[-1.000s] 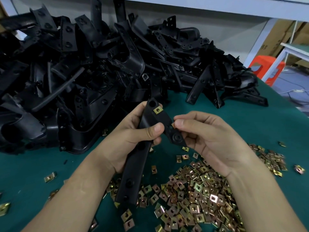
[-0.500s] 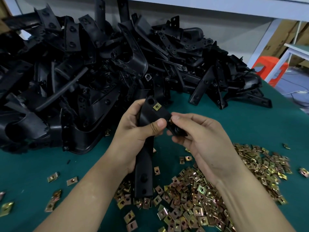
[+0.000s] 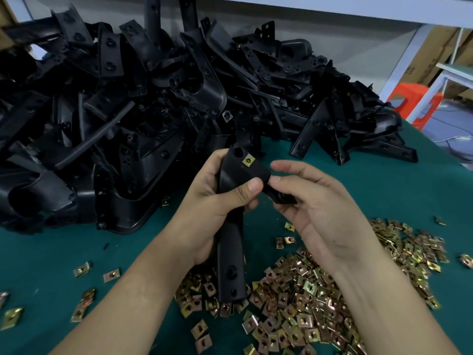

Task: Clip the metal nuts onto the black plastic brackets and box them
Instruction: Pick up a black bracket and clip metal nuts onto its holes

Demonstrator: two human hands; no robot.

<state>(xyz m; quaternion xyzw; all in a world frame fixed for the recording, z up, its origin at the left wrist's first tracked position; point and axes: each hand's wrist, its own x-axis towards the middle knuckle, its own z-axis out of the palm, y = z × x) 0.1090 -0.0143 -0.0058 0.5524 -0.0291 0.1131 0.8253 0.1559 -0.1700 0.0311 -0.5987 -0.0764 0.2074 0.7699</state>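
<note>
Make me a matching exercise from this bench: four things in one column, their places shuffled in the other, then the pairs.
1. held bracket
2. clipped nut
3. loose nuts
4. bracket pile

A. spread on the near side of the green table
B. gripped by the left hand
C. heaped at the table's far side
D. on the held bracket's upper end

Pairs: 1-B, 2-D, 3-A, 4-C
</note>
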